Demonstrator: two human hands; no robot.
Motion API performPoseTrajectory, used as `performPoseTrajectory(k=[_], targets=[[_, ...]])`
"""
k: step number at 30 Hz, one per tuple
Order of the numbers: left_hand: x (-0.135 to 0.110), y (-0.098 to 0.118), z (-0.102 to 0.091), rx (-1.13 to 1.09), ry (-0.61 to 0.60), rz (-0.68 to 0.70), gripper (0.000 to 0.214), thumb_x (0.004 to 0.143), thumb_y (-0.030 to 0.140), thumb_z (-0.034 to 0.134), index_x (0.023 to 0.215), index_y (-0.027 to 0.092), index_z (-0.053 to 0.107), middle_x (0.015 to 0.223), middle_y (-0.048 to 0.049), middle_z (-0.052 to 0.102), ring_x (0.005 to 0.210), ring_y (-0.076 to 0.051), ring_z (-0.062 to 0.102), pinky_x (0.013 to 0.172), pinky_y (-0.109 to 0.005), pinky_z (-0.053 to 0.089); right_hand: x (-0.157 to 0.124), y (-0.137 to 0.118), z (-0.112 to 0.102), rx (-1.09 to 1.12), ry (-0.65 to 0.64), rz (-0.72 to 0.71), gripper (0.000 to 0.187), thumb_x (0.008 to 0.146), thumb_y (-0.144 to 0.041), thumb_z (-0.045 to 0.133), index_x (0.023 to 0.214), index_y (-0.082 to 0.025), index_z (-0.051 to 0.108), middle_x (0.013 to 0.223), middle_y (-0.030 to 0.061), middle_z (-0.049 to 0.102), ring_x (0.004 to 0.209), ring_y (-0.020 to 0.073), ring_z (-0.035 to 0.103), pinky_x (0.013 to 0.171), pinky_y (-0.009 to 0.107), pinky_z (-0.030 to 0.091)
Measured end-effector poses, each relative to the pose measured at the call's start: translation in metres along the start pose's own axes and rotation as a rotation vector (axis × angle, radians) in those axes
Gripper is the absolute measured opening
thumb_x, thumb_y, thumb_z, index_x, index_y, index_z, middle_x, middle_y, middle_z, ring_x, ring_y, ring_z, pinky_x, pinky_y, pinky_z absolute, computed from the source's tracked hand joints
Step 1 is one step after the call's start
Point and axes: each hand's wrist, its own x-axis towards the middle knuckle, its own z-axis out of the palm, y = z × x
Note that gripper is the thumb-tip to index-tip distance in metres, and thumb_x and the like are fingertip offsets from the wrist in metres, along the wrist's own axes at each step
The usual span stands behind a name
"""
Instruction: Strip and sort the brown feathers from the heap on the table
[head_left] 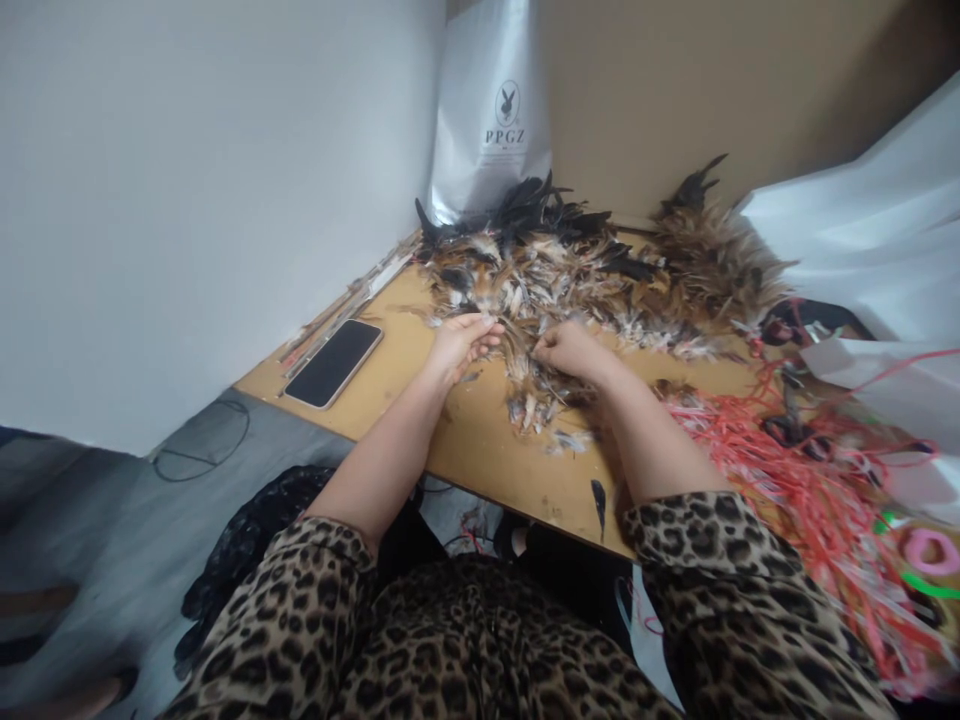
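A big heap of brown, black and white feathers covers the far part of a wooden table. My left hand rests at the heap's near edge with its fingers curled onto feathers. My right hand sits just to its right, closed in a pinch on a small bundle of feathers that trails toward me. Both arms wear leopard-print sleeves.
A black phone lies face up at the table's left corner. A silver bag printed PPGZ stands at the back. Tangled red and pink strings cover the right side, with white bags behind them. A white wall runs along the left.
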Motion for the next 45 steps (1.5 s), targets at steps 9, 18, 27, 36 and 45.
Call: performPoseTrajectory(k=[9, 18, 27, 36, 45], targets=[[-0.001, -0.002, 0.001, 0.025, -0.077, 0.0, 0.015, 0.068, 0.02, 0.068, 0.076, 0.009, 0.063, 0.073, -0.0056, 0.067, 0.053, -0.005, 0.059, 0.044, -0.012, 0.041, -0.001, 0.0, 0.004, -0.067, -0.016, 0.091, 0.018, 0.062, -0.035, 0.062, 0.062, -0.018, 0.068, 0.054, 0.0022, 0.06, 0.048, 0.0116, 0.049, 0.048, 0.024, 0.034], [-0.002, 0.0, 0.002, 0.031, -0.048, -0.022, 0.014, 0.07, 0.018, 0.066, 0.079, 0.009, 0.061, 0.073, -0.0041, 0.067, 0.053, -0.005, 0.059, 0.044, -0.012, 0.04, -0.001, -0.005, 0.01, 0.584, 0.03, 0.139, 0.01, 0.063, -0.024, 0.06, 0.063, -0.014, 0.059, 0.038, -0.0058, 0.045, 0.033, 0.0044, 0.035, 0.036, 0.018, 0.026], [-0.003, 0.0, 0.003, 0.003, -0.077, -0.082, 0.013, 0.072, 0.016, 0.064, 0.083, 0.009, 0.061, 0.078, -0.0054, 0.069, 0.057, -0.006, 0.061, 0.047, -0.012, 0.042, 0.004, -0.006, 0.01, 1.19, 0.043, 0.151, 0.024, 0.052, -0.017, 0.071, 0.066, -0.016, 0.052, 0.046, -0.0039, 0.054, 0.039, 0.0083, 0.05, 0.033, 0.015, 0.03], [-0.003, -0.005, 0.003, -0.016, -0.161, -0.132, 0.012, 0.07, 0.015, 0.066, 0.08, 0.008, 0.063, 0.079, -0.0076, 0.069, 0.06, -0.008, 0.064, 0.047, -0.012, 0.043, 0.001, -0.019, 0.012, 1.389, -0.034, 0.08, 0.037, 0.048, -0.018, 0.075, 0.08, -0.015, 0.059, 0.054, -0.0031, 0.057, 0.047, 0.0067, 0.05, 0.04, 0.016, 0.036], [-0.004, -0.007, 0.004, 0.017, -0.218, -0.117, 0.015, 0.068, 0.016, 0.068, 0.079, 0.008, 0.064, 0.074, -0.0072, 0.068, 0.056, -0.007, 0.062, 0.048, -0.012, 0.043, 0.005, -0.023, 0.028, 1.215, 0.18, 0.008, 0.026, 0.052, -0.026, 0.076, 0.058, -0.014, 0.054, 0.048, -0.0023, 0.057, 0.039, 0.0064, 0.047, 0.036, 0.018, 0.036]])
